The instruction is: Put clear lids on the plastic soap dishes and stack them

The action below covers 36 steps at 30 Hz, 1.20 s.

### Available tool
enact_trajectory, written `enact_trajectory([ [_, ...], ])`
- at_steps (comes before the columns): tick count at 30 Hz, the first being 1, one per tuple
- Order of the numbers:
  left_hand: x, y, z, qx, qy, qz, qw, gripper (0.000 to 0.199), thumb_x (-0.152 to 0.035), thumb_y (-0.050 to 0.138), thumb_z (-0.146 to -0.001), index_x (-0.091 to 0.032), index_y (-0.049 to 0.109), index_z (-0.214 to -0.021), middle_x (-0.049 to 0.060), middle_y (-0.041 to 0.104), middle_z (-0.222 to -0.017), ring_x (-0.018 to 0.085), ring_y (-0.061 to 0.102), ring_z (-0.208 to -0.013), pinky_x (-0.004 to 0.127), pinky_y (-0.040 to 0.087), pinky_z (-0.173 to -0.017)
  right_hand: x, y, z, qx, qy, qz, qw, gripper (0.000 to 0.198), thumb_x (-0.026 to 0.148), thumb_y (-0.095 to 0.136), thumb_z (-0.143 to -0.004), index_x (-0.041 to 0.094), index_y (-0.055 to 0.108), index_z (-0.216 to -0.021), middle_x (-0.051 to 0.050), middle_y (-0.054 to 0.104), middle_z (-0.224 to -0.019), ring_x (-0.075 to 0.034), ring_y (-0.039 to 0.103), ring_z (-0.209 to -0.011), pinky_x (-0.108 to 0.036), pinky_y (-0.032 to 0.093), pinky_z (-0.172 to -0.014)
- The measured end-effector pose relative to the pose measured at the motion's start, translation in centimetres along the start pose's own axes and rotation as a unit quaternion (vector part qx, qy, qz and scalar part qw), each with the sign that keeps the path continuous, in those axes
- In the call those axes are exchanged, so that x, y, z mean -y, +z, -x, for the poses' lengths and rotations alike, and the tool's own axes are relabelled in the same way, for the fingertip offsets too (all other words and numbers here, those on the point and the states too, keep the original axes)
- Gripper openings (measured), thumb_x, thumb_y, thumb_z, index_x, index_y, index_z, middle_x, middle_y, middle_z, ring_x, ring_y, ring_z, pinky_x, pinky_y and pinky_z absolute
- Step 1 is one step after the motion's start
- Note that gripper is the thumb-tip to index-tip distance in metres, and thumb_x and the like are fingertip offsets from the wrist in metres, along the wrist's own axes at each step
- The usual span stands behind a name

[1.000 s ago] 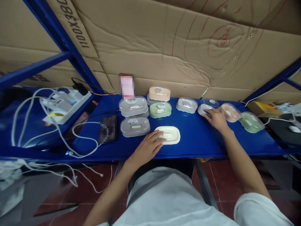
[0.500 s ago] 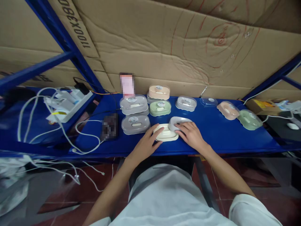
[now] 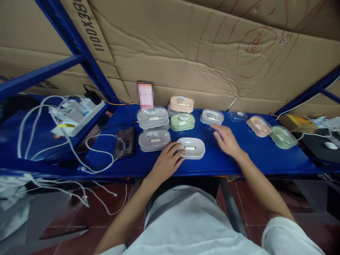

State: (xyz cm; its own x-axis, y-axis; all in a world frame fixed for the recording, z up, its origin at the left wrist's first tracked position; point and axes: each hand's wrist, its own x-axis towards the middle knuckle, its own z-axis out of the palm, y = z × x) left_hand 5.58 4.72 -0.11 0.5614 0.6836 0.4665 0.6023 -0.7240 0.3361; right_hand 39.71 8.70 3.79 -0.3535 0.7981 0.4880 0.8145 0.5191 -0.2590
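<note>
My left hand (image 3: 166, 162) rests on the blue shelf with its fingertips against the left end of a cream soap box (image 3: 191, 147) that has a pale lid on it. My right hand (image 3: 226, 140) hovers open above the shelf to the right of that box, holding nothing, slightly blurred. Just beyond it sit a lidded grey box (image 3: 211, 116) and a loose clear lid (image 3: 237, 115). Left of the cream box stands a grey lidded box (image 3: 154, 140).
More soap boxes stand at the back: a grey stack (image 3: 152, 117), a peach one (image 3: 181, 103), a green one (image 3: 182, 121). A peach box (image 3: 258, 125) and a green box (image 3: 283, 136) lie at the right. A power strip with white cables (image 3: 77, 111) sits left.
My right hand took a pale lid from the right, brought it over and set it on the cream box, then let go and drew back to the right. My left hand stayed put.
</note>
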Motion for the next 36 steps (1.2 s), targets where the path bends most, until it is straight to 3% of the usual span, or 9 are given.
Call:
enact_trajectory([
  [2, -0.1, 0.0, 0.0, -0.003, -0.003, -0.001, 1.000, 0.026, -0.024, 0.062, -0.104, -0.022, 0.072, -0.127, 0.013, 0.060, -0.152, 0.033, 0.054, -0.145, 0.056, 0.050, -0.122, -5.4, -1.1, -1.2, -0.014, 0.103, 0.086, 0.991, 0.054, 0.035, 0.037, -0.108, 0.016, 0.052, -0.156, -0.020, 0.056, -0.159, -0.035, 0.050, -0.150, -0.061, 0.042, -0.122],
  [4, -0.1, 0.0, 0.0, 0.000, -0.003, 0.001, 1.000, 0.026, -0.023, 0.061, -0.104, -0.022, 0.071, -0.128, 0.014, 0.055, -0.157, 0.033, 0.052, -0.148, 0.056, 0.048, -0.124, -10.1, -1.8, -1.9, 0.035, 0.217, 0.170, 0.961, 0.063, 0.031, 0.039, -0.102, 0.007, 0.043, -0.160, -0.026, 0.038, -0.170, -0.039, 0.037, -0.158, -0.065, 0.035, -0.124],
  [7, -0.1, 0.0, 0.0, 0.006, -0.003, 0.009, 1.000, 0.026, -0.025, 0.060, -0.105, -0.020, 0.070, -0.129, 0.015, 0.051, -0.161, 0.035, 0.046, -0.154, 0.056, 0.046, -0.126, -14.0, -2.1, -1.9, 0.086, 0.300, 0.214, 0.926, 0.069, 0.033, 0.040, -0.100, -0.001, 0.041, -0.160, -0.032, 0.038, -0.167, -0.047, 0.035, -0.156, -0.073, 0.029, -0.122],
  [13, -0.1, -0.4, 0.2, 0.015, -0.017, 0.095, 0.995, 0.022, -0.029, 0.064, -0.104, -0.022, 0.070, -0.124, 0.014, 0.046, -0.164, 0.033, 0.043, -0.156, 0.056, 0.042, -0.128, -12.7, -1.5, 2.0, 0.073, 0.269, 0.204, 0.938, 0.077, 0.060, 0.051, -0.099, 0.016, 0.044, -0.162, -0.024, 0.050, -0.159, -0.046, 0.044, -0.146, -0.072, 0.030, -0.119],
  [18, 0.1, -0.8, 0.1, 0.033, -0.069, 0.183, 0.980, 0.040, -0.030, 0.067, -0.102, -0.027, 0.059, -0.140, 0.012, 0.040, -0.167, 0.029, 0.043, -0.157, 0.051, 0.039, -0.131, -8.2, -2.4, 5.4, 0.006, 0.301, 0.063, 0.952, 0.075, 0.071, 0.060, -0.095, 0.024, 0.058, -0.153, -0.020, 0.055, -0.156, -0.041, 0.053, -0.143, -0.068, 0.042, -0.116],
  [21, 0.3, -0.7, 0.1, 0.029, -0.090, 0.211, 0.973, 0.056, -0.029, 0.069, -0.100, -0.029, 0.047, -0.152, 0.012, 0.042, -0.166, 0.028, 0.044, -0.156, 0.050, 0.038, -0.131, -2.9, -2.0, 5.6, -0.019, 0.217, -0.055, 0.974, 0.066, 0.064, 0.060, -0.100, 0.028, 0.055, -0.155, -0.015, 0.058, -0.156, -0.033, 0.054, -0.146, -0.057, 0.043, -0.122],
  [27, 0.7, 0.0, 0.1, 0.014, -0.101, 0.263, 0.959, 0.076, -0.033, 0.072, -0.099, -0.033, 0.032, -0.163, 0.012, 0.045, -0.166, 0.029, 0.051, -0.151, 0.051, 0.042, -0.128, 7.1, 1.3, 1.8, 0.163, -0.008, -0.089, 0.983, 0.063, 0.053, 0.053, -0.109, 0.036, 0.038, -0.167, -0.009, 0.038, -0.174, -0.033, 0.034, -0.161, -0.061, 0.035, -0.127],
  [30, 0.8, 0.1, 0.3, 0.021, -0.106, 0.266, 0.958, 0.081, -0.038, 0.073, -0.099, -0.033, 0.028, -0.166, 0.013, 0.042, -0.169, 0.031, 0.049, -0.152, 0.052, 0.043, -0.127, 8.2, 2.5, 0.1, 0.195, -0.077, -0.058, 0.976, 0.063, 0.049, 0.050, -0.110, 0.034, 0.032, -0.169, -0.009, 0.034, -0.175, -0.034, 0.031, -0.163, -0.062, 0.036, -0.126],
  [36, 0.9, -0.4, 0.3, 0.050, -0.116, 0.246, 0.961, 0.081, -0.040, 0.070, -0.101, -0.033, 0.024, -0.169, 0.012, 0.041, -0.170, 0.029, 0.045, -0.156, 0.049, 0.042, -0.128, 7.5, 3.0, -0.2, 0.177, -0.202, -0.005, 0.963, 0.066, 0.049, 0.059, -0.107, 0.030, 0.038, -0.167, -0.012, 0.037, -0.174, -0.036, 0.029, -0.163, -0.063, 0.033, -0.127],
])
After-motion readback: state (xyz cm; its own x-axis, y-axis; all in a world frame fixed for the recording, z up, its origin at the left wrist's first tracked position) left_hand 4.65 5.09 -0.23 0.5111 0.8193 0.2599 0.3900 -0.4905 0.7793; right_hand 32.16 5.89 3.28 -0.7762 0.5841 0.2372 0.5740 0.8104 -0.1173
